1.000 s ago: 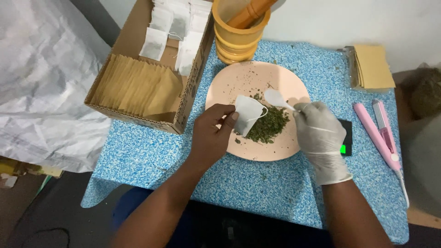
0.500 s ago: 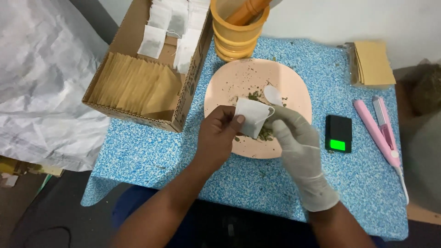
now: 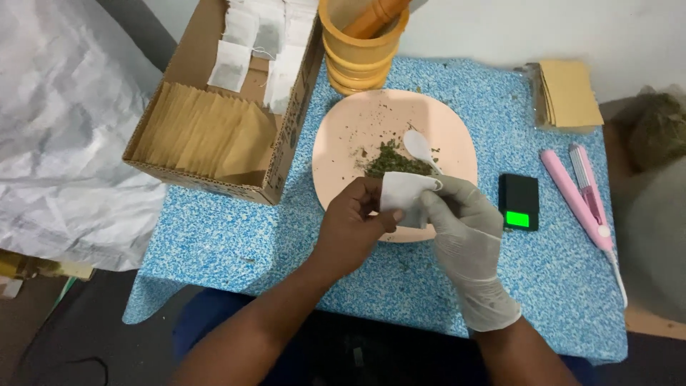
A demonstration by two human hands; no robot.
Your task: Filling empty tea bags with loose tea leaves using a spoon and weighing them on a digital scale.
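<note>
My bare left hand (image 3: 351, 227) pinches a small white filter bag (image 3: 402, 197) over the near rim of a peach plate (image 3: 371, 118). My gloved right hand (image 3: 461, 225) grips the bag's other side and also holds a white plastic spoon (image 3: 419, 147), whose bowl points up over the plate. A small heap of dried green herb (image 3: 389, 161) lies on the plate just beyond the bag.
A cardboard box (image 3: 214, 121) with brown envelopes and white filter bags stands at the left. A yellow mortar with pestle (image 3: 361, 43) is behind the plate. A black pocket scale (image 3: 519, 201), a pink heat sealer (image 3: 580, 193) and brown envelopes (image 3: 569, 93) lie right.
Both hands drew the filter bag toward me, from over the plate's middle to its near rim. My right hand came in from the right and took hold of the bag while keeping the spoon.
</note>
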